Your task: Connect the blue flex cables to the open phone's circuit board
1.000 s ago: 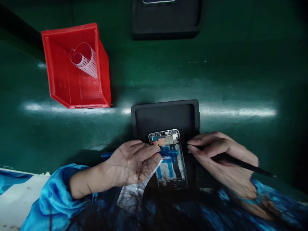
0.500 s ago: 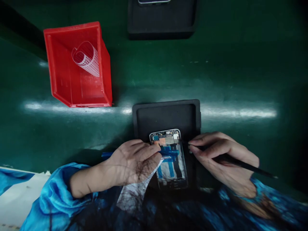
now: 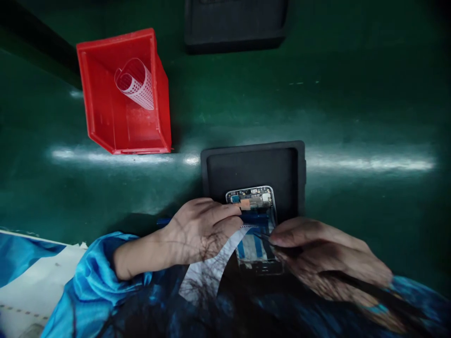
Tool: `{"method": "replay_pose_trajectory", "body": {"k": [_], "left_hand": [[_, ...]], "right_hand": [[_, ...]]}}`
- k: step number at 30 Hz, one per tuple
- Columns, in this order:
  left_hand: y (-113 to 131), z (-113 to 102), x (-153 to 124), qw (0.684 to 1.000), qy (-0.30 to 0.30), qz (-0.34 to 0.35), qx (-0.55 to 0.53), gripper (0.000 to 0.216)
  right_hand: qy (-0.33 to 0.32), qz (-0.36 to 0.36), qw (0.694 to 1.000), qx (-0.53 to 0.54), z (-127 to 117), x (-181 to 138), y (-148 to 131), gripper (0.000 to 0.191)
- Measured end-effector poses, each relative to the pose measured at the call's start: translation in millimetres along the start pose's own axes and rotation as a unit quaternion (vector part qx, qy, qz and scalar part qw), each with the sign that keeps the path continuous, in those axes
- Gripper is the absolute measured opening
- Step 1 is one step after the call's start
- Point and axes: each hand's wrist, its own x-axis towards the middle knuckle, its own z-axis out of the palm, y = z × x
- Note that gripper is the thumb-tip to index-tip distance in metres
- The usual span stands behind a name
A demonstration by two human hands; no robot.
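An opened phone [image 3: 255,220] with bare circuit parts and blue strips lies in a black foam tray [image 3: 252,166]. My left hand [image 3: 200,227] rests on the phone's left edge, fingers together, pressing a blue strip and a white backing sheet [image 3: 209,267]. My right hand [image 3: 317,249] pinches a thin black stylus [image 3: 262,236], whose tip touches the phone's middle.
A red plastic bin [image 3: 123,94] with a curled perforated white sheet [image 3: 136,82] stands at the back left on the green table [image 3: 352,117]. A second black tray [image 3: 234,23] lies at the far edge. White paper [image 3: 31,281] lies at the near left.
My right hand has moved left and down from the tray's right edge, bringing the stylus tip onto the phone. The left hand stays on the phone. The view shifted slightly.
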Motion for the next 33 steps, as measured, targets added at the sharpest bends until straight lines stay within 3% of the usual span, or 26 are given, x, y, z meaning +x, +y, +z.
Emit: {"method": "replay_pose_trajectory", "body": {"k": [4,19,33], "left_hand": [[0,-1,3,1.000,0.004,-0.003,-0.004,0.010],[0,-3,3,1.000,-0.008,-0.021,-0.015,0.010],[0,-4,3,1.000,-0.014,-0.022,0.002,0.016]], "right_hand": [[-0.046,-0.083,0.995,-0.032,-3,0,6,0.018],[-0.041,-0.029,0.998,-0.032,-6,-9,11,0.027],[-0.048,-0.048,0.997,-0.037,-3,-3,10,0.021]]}}
